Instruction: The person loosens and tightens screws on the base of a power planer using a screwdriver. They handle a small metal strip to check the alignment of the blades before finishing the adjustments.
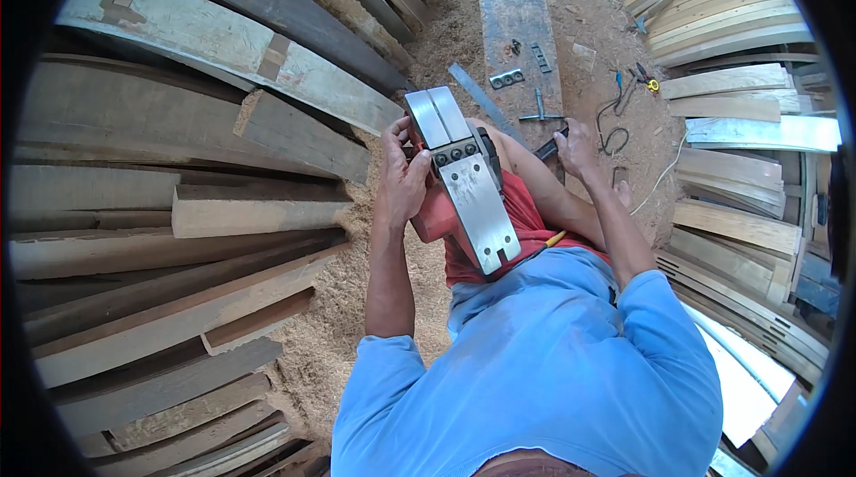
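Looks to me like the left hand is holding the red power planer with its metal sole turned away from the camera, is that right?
Not quite: in the head view, the metal sole faces the camera. The left hand does hold the red power planer.

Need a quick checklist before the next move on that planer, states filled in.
1. Planer turned metal face up: ok.
2. Left grip holding the planer's side: ok.
3. Left thumb well clear of the bolts: not ok, close beside them.
4. Bolts tight: cannot tell.
5. Right grip closed around the dark handle: ok.
6. Planer unplugged: cannot tell.
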`<state>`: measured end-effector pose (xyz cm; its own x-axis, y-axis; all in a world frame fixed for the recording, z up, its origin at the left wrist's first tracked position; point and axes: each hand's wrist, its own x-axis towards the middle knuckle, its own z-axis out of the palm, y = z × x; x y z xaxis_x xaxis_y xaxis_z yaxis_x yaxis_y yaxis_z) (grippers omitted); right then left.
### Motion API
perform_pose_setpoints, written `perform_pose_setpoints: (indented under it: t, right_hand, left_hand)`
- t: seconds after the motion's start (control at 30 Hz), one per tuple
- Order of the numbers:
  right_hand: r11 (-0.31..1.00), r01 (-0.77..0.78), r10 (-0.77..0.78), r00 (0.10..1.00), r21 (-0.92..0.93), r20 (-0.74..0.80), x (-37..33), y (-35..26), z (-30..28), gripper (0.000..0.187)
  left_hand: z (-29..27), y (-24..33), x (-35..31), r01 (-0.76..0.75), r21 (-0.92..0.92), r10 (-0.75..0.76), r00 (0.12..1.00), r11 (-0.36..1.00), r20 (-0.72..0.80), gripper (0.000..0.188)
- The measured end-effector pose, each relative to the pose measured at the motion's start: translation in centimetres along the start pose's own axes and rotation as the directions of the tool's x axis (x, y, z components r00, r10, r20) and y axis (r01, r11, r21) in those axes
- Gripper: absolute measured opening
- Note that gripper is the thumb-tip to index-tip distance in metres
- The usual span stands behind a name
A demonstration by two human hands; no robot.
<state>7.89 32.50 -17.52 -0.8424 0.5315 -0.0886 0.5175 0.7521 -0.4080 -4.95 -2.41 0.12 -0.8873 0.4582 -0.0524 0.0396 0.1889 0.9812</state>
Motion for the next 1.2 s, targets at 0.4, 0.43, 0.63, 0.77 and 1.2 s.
perform_pose_setpoints:
  t: [0.4,0.43,0.63,0.77,1.2]
  right_hand:
    - [0.854,0.360,-0.315,0.932,-0.376,0.177,2.8,-5.9,-1.6,0.037]
    - [0.834,0.394,-0.345,0.919,-0.386,0.193,3.1,-5.9,-1.4,0.034]
    - [0.924,0.316,-0.310,0.949,-0.217,0.062,4.5,-5.5,-0.8,0.014]
    - [0.846,-0.077,0.012,0.992,0.528,0.125,3.4,-6.7,-3.9,0.010]
    - [0.583,0.652,-0.655,0.730,0.485,-0.194,-6.2,-20.3,-13.8,0.046]
  left_hand:
    - [0.1,-0.4,-0.9,-0.133,0.111,0.155,0.963,0.985,-0.221,0.045]
    - [0.0,-0.3,-0.9,-0.174,0.178,0.208,0.958,0.969,-0.198,0.043]
    - [0.0,0.5,-0.9,-0.212,0.249,0.259,0.950,0.945,-0.174,0.036]
    - [0.0,0.5,-0.8,-0.235,0.251,0.278,0.948,0.939,-0.156,0.035]
    - [0.4,1.1,-0.5,-0.249,0.265,0.291,0.948,0.932,-0.131,0.032]
